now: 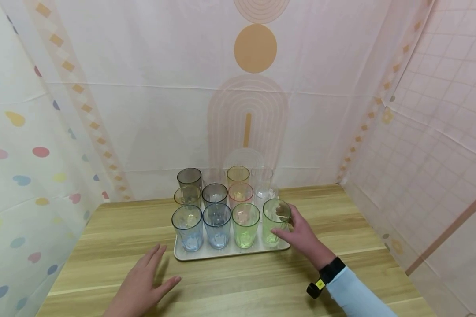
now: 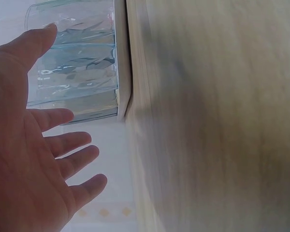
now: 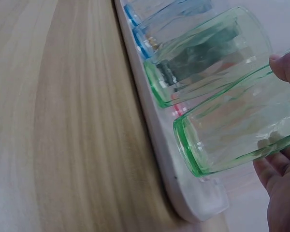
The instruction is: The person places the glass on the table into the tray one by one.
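The person's right hand [image 1: 301, 235] curls round the green cup [image 1: 276, 226] at the right end of the tray's front row, thumb on one side and fingers round the far side, the cup standing on the white tray [image 1: 206, 254]. Just beside that grip stands a second green cup [image 1: 245, 225], then two blue cups [image 1: 217, 225], with more cups in the rows behind. The left hand [image 1: 144, 286] hovers over the wooden table [image 1: 238, 290], fingers spread and holding nothing, just short of the tray's near left corner and its light blue cup [image 1: 187, 228].
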Demonstrator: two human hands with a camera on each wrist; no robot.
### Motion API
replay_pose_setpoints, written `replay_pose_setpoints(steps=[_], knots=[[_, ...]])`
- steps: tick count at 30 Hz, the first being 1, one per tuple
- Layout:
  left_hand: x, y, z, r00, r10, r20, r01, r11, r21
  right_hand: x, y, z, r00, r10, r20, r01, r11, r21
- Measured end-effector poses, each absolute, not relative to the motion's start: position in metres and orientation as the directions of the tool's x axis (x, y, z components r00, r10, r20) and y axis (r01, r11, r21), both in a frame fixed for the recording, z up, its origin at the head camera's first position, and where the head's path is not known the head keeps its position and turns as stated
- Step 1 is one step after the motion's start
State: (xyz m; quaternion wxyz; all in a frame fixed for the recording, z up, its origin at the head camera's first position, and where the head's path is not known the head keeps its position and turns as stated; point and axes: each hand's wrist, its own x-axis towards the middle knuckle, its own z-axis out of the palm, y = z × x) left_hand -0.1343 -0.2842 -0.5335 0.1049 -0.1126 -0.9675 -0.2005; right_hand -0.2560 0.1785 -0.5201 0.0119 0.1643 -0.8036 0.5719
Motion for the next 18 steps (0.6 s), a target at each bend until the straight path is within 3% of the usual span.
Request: replay_pose_setpoints(steps=[18], knots=[[-0.136, -0.284, -0.532, -0.946, 0.176, 0.273, 0.272, 0.889, 0.368, -0.26, 0.172, -0.533, -0.94, -0.244, 0.239, -0.306, 0.291, -0.907]])
